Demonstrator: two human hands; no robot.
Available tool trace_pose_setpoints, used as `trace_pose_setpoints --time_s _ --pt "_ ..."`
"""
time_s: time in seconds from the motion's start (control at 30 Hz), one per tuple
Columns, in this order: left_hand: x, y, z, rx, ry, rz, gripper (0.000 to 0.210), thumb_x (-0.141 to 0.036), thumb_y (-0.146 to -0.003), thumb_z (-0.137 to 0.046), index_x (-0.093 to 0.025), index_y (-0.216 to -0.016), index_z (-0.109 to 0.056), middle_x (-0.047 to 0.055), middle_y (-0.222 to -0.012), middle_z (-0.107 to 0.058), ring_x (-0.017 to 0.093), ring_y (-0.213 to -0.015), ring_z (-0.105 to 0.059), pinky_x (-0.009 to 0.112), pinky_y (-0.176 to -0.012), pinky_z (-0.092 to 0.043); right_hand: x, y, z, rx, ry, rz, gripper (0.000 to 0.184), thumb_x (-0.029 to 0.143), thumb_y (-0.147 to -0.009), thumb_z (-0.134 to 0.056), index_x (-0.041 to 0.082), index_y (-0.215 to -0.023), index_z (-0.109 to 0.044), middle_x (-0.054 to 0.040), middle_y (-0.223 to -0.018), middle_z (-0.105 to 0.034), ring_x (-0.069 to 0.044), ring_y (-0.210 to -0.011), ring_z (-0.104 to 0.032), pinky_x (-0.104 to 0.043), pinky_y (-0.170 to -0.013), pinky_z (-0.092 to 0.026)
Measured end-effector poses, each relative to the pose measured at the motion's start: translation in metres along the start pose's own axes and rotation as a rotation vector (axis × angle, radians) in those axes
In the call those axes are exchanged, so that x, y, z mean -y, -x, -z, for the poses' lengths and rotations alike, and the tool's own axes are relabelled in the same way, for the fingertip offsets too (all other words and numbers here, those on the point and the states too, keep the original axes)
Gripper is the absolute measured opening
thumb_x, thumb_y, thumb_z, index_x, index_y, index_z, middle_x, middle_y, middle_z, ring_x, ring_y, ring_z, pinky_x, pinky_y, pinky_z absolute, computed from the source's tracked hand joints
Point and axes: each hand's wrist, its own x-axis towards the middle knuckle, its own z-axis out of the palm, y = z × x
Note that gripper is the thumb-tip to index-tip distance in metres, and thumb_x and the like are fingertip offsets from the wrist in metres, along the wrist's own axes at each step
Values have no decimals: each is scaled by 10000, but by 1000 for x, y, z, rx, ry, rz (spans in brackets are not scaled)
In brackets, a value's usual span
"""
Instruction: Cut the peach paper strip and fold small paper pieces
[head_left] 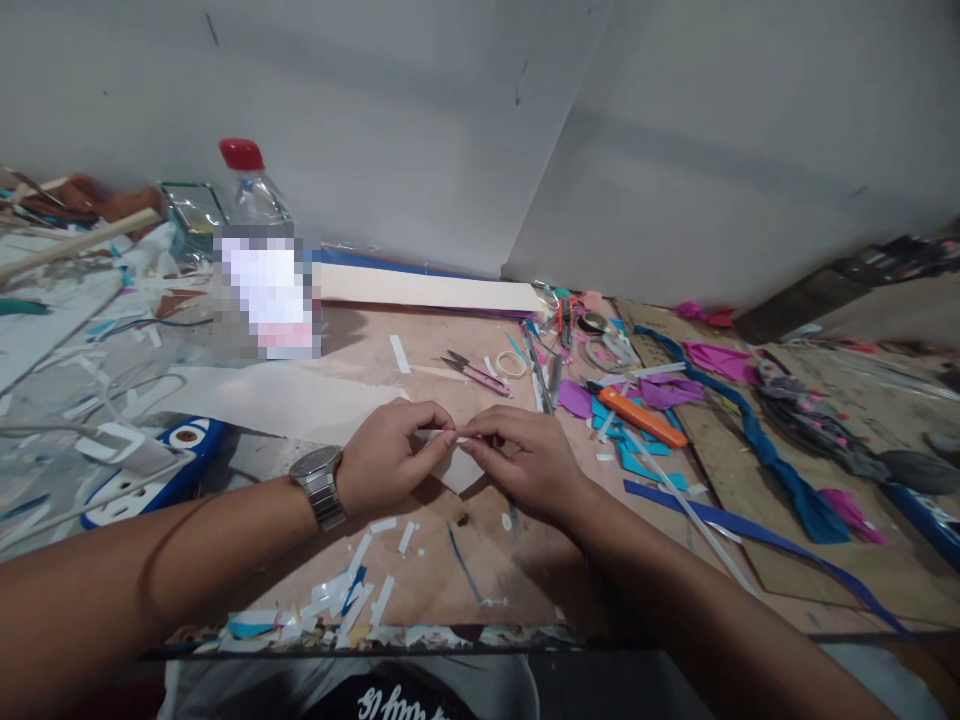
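Note:
A small piece of white paper is pinched between my two hands just above the tabletop, its pointed lower end hanging toward me. My left hand, with a metal watch on the wrist, is closed on the paper's upper left edge. From the other side, my right hand grips its upper right edge with thumb and forefinger, the fingertips of both hands meeting. Behind my left hand lies a larger sheet of white paper, partly covered by that hand. Thread snips rest beyond my fingers.
An orange utility knife lies to the right among teal and purple scraps, near a tape roll. Blue ribbon crosses a cardboard sheet. On the left are a red-capped bottle and a blue-white power strip with cables.

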Motion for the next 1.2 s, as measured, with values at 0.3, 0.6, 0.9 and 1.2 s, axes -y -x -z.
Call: trace_pose_setpoints --time_s 0.3,0.6,0.9,1.2 --pt "-1 1 0 9 -59 -27 189 -322 -996 -572 -201 -922 -697 6 -844 -749 179 -781 -640 330 -758 -432 1 1 -2 -14 -14 -34 100 282 -969 -694 216 -965 -768 -35 -884 -771 -168 -760 -702 -299 -724 -527" --pt "-1 1 -1 -2 -68 -50 230 -364 -1023 -556 -206 -933 -698 8 -841 -750 181 -769 -638 349 -783 -423 3 -1 -2 -13 0 -25 132 297 -1008 -629 219 -920 -688 -32 -865 -723 -174 -770 -656 -312 -727 -488" --pt "-1 0 -2 -23 -111 -90 246 -402 -1041 -568 -216 -962 -710 8 -866 -767 179 -785 -659 359 -817 -414 5 1 -8 11 -18 -127 119 294 -1030 -565 221 -950 -615 -28 -865 -656 -177 -778 -596 -303 -714 -445" --pt "-2 -1 -1 -15 -338 -280 279 -356 -1072 -492 -191 -949 -681 26 -838 -741 184 -764 -632 403 -871 -382 15 1 -16 37 -260 -343 161 266 -1011 -514 205 -871 -566 11 -769 -567 -149 -703 -516 -264 -634 -412"
